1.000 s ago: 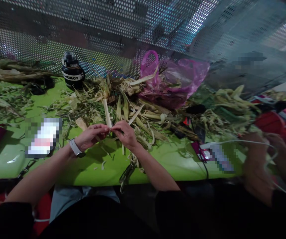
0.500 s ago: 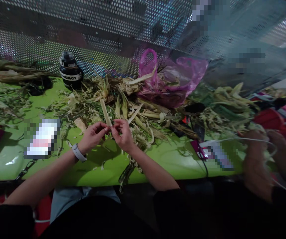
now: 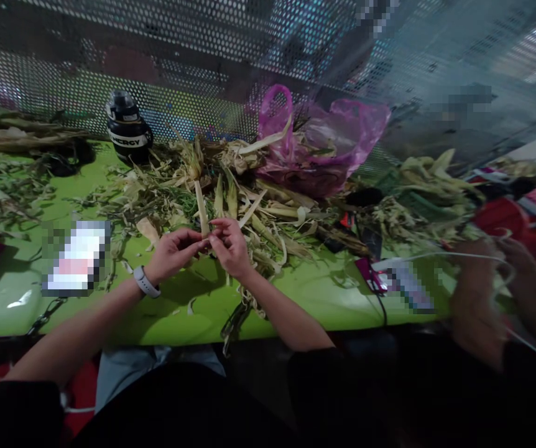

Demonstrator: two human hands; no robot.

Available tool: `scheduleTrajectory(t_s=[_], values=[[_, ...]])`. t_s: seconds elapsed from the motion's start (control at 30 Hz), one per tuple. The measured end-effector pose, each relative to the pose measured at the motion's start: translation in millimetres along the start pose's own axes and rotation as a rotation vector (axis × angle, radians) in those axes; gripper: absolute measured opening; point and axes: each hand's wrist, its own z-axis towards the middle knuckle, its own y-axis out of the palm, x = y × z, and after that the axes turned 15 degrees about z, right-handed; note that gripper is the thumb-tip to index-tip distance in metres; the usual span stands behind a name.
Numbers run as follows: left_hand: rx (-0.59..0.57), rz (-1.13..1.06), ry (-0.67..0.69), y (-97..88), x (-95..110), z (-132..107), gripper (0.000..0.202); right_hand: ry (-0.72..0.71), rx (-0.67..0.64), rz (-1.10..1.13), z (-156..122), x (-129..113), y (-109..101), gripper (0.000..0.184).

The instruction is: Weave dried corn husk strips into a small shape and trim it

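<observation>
A pale strip of dried corn husk (image 3: 201,204) stands up from between my fingertips, its upper end leaning slightly left. My left hand (image 3: 173,253) pinches its lower end between thumb and fingers; a light-coloured watch band (image 3: 145,282) circles that wrist. Against the same end, touching the left fingertips, my right hand (image 3: 231,247) is closed in a pinch. Just beyond both hands lies a heap of dry husks and shreds (image 3: 268,227). The very bottom of the strip is hidden by my fingers.
On the green tabletop (image 3: 165,320) stand a black bottle (image 3: 129,134) and a pink plastic bag (image 3: 314,171) holding husks. A phone (image 3: 79,258) lies left, another phone (image 3: 410,283) right. At far right another person's hands (image 3: 482,280) work by a white cable. A perforated metal panel (image 3: 193,68) rises behind.
The pinched husk strip has turned a little more upright, and my fingers have shifted slightly along its lower end. The whole view has moved slightly.
</observation>
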Motion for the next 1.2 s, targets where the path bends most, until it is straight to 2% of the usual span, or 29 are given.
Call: scheduleTrajectory(t_s=[0.13,0.23,0.3,0.4,0.53,0.77,0.93,1.07,1.2], values=[[0.007,0.065,0.016,-0.4,-2,1,0.029,0.071,0.006,0.049,1,-1,0,0.024],[0.024,-0.029,-0.074,1.2,-3,1,0.029,0.063,0.017,0.012,0,1,-2,0.023],[0.041,-0.172,-0.166,1.6,-2,3,0.029,-0.012,0.002,-0.067,0,1,-4,0.024],[0.038,-0.353,-0.268,0.1,2,5,0.03,-0.193,-0.092,-0.275,3,0,-8,0.021],[0.005,-0.446,-0.331,-3.1,5,6,0.031,-0.372,-0.155,-0.398,9,1,-12,0.011],[-0.017,-0.559,-0.422,-4.0,6,5,0.029,-0.415,-0.157,-0.439,11,8,-17,0.009],[-0.032,-0.596,-0.405,0.1,7,3,0.024,-0.459,-0.174,-0.533,8,9,-16,0.008],[-0.01,-0.52,-0.345,4.2,6,-1,0.026,-0.384,-0.117,-0.526,5,5,-10,0.008],[0.006,-0.387,-0.24,6.0,5,-3,0.028,-0.272,-0.061,-0.409,1,3,-5,0.011]])
